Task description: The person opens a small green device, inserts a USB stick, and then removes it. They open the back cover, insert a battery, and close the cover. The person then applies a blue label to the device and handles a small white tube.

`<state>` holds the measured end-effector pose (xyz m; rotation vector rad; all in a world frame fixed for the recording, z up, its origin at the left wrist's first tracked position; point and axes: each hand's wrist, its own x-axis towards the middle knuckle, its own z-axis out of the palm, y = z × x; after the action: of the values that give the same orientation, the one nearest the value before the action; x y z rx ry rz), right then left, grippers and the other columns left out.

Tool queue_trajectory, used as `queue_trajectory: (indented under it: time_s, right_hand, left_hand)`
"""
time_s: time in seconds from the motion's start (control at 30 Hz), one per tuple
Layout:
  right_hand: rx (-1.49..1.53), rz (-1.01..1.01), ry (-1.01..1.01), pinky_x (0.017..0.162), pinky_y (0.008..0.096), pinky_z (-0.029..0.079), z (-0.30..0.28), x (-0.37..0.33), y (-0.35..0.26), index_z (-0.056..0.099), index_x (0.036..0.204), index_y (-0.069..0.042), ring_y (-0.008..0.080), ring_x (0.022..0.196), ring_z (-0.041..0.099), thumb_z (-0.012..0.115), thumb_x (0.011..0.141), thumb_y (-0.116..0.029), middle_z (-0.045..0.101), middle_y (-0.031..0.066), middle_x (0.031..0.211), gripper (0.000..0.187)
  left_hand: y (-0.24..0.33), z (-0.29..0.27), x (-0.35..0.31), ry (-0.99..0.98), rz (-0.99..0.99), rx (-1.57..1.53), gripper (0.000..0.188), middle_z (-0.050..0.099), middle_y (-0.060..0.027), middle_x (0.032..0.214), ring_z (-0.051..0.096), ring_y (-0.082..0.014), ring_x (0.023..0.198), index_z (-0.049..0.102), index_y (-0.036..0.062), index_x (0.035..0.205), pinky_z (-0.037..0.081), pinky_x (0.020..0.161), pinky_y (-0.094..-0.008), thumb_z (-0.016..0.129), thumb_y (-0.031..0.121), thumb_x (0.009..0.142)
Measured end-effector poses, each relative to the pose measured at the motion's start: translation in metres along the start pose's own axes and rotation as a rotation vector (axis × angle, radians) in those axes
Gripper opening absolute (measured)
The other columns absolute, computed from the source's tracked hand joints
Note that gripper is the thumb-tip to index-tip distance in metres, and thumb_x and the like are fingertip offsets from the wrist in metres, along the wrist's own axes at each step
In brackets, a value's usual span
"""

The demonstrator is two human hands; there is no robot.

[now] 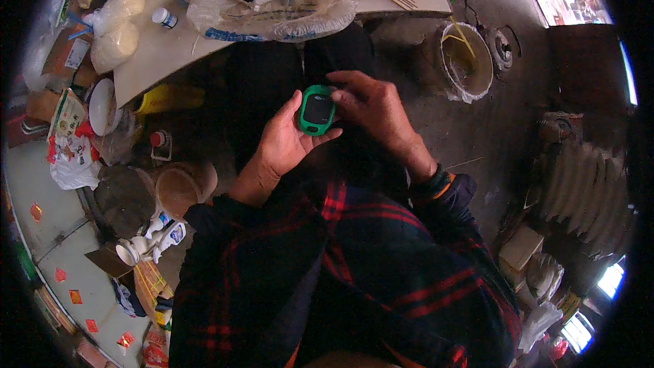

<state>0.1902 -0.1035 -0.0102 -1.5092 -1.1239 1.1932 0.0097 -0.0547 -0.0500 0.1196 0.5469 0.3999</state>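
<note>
**Steady Palm Below, Light Touch at the Edge**

We have the small green device (317, 110) above our dark trousers (262, 71), nearer to us than the tabletop (160, 54). Our left hand (281, 140) is palm up and curled around it, thumb along its left edge, fingers passing underneath. Our right hand (375, 103) is bent at its far right edge; whether it pinches, presses or merely touches there, we cannot tell.

To do this well, we would let the left hand carry all the weight, tilt the dark screen (318, 108) toward our eyes, and work lightly with the right, since a hard push could twist the device in our palm.

Much is hard to make out: the device's underside is hidden, the screen shows nothing we can read clearly, the trousers fade into shadow, and the upper border cuts off the tabletop's far side.
</note>
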Motion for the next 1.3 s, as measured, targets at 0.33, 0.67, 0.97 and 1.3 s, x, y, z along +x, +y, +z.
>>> queue_trajectory:
  time_s: [0.33, 0.67, 0.97, 1.3]
  right_hand:
    - [-0.67, -0.664, 0.152, 0.065, 0.0406, 0.05, -0.01, 0.109, -0.042, 0.064, 0.092, -0.005, 0.031, 0.075, 0.062, 0.061, 0.086, -0.015, 0.064, 0.0146, 0.082, 0.013]
    - [-1.102, -0.358, 0.017, 0.082, 0.0446, 0.051, 0.021, 0.201, -0.013, 0.066, 0.106, -0.012, 0.0332, 0.091, 0.064, 0.057, 0.087, -0.018, 0.066, 0.0155, 0.097, 0.022]
    - [-1.177, -0.402, 0.062, 0.078, 0.0443, 0.051, 0.022, 0.206, -0.019, 0.067, 0.099, -0.01, 0.0351, 0.088, 0.064, 0.052, 0.09, -0.021, 0.066, 0.0177, 0.092, 0.021]
    - [-1.088, -0.46, 0.168, 0.082, 0.0435, 0.051, 0.008, 0.204, -0.029, 0.067, 0.108, -0.009, 0.0354, 0.091, 0.065, 0.055, 0.083, -0.006, 0.067, 0.0188, 0.098, 0.027]
  left_hand:
    - [0.009, -0.023, 0.014, -0.216, 0.032, 0.023, 0.055, 0.051, -0.0186, 0.133, 0.053, -0.0314, 0.118, 0.038, 0.0054, 0.139, 0.049, 0.093, -0.0454, 0.039, 0.042, 0.097]
    - [0.012, -0.023, 0.015, -0.153, -0.014, 0.025, 0.061, 0.056, -0.017, 0.127, 0.056, -0.0296, 0.114, 0.039, 0.0048, 0.139, 0.046, 0.095, -0.048, 0.05, 0.034, 0.087]
    - [0.009, -0.024, 0.016, -0.185, 0.007, 0.025, 0.058, 0.054, -0.0177, 0.128, 0.053, -0.0295, 0.117, 0.042, 0.0044, 0.137, 0.042, 0.098, -0.0466, 0.048, 0.035, 0.088]
    - [0.004, -0.027, 0.023, -0.197, 0.062, -0.001, 0.055, 0.048, -0.0205, 0.134, 0.047, -0.0345, 0.124, 0.039, 0.0021, 0.137, 0.037, 0.103, -0.0519, 0.047, 0.033, 0.092]
